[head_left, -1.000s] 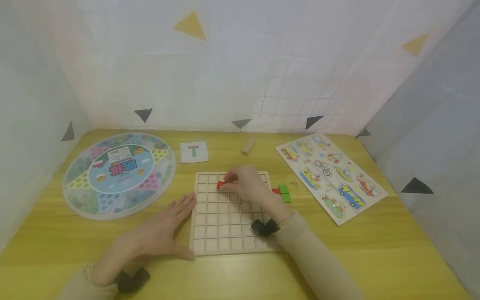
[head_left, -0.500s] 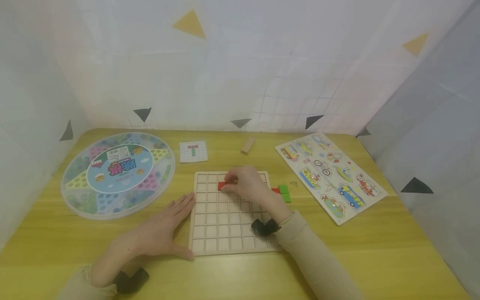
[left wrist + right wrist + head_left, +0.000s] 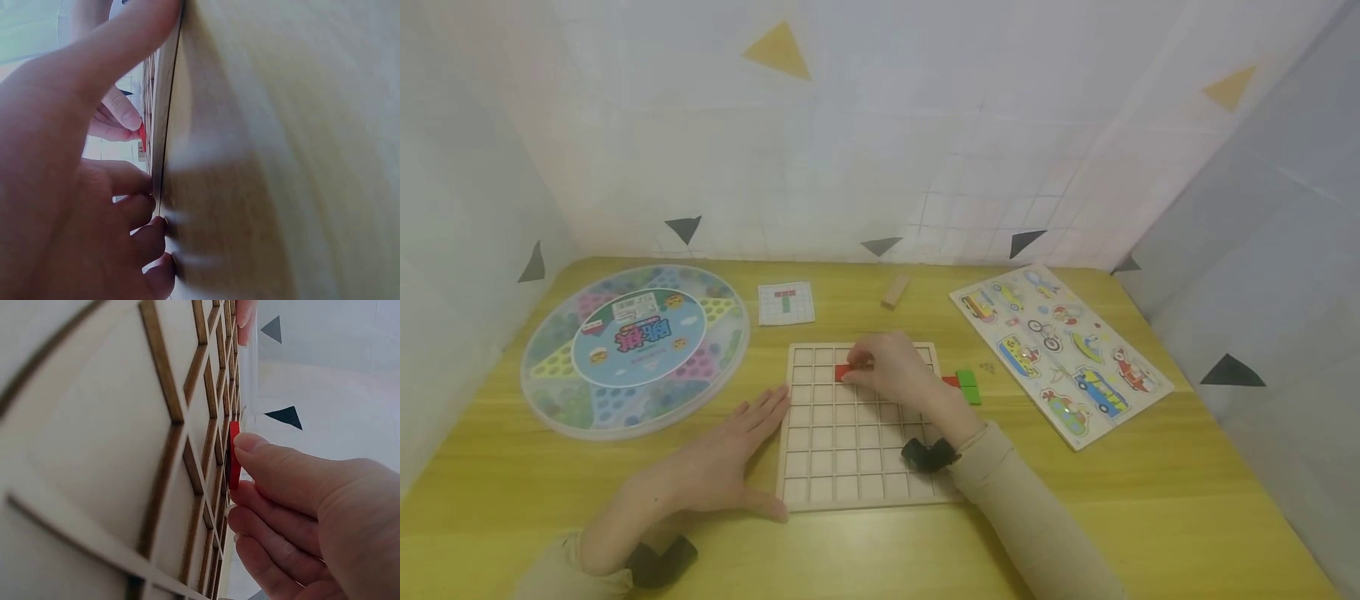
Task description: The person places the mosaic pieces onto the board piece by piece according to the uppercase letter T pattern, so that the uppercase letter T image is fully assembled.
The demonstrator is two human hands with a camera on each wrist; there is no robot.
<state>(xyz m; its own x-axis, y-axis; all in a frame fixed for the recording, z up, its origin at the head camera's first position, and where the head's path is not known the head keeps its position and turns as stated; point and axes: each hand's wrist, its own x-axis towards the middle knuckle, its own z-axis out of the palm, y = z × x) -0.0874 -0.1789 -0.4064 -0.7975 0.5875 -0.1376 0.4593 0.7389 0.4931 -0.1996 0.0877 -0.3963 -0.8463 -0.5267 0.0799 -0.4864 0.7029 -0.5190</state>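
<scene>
A wooden grid board (image 3: 823, 437) lies flat on the table in the head view. My right hand (image 3: 895, 367) is over its upper part and pinches a small red square tile (image 3: 840, 373) at one cell. In the right wrist view the red tile (image 3: 235, 456) stands slightly proud of the grid lines, the thumb on its face and fingertips at its lower edge. My left hand (image 3: 722, 458) rests at the board's left side, fingers spread and thumb at the near left corner. The left wrist view shows its fingertips along the board's edge (image 3: 164, 106).
Right of the board lie two green tiles (image 3: 968, 387) and a red one (image 3: 951, 382), partly hidden by my wrist. Behind stand a T-pattern card (image 3: 786, 303) and a wooden block (image 3: 895, 292). A round game board (image 3: 640, 350) is left, a vehicle picture puzzle (image 3: 1060, 354) right.
The red tile has shifted very slightly and sits squarer to its cell than a second ago. Both hands otherwise keep their places.
</scene>
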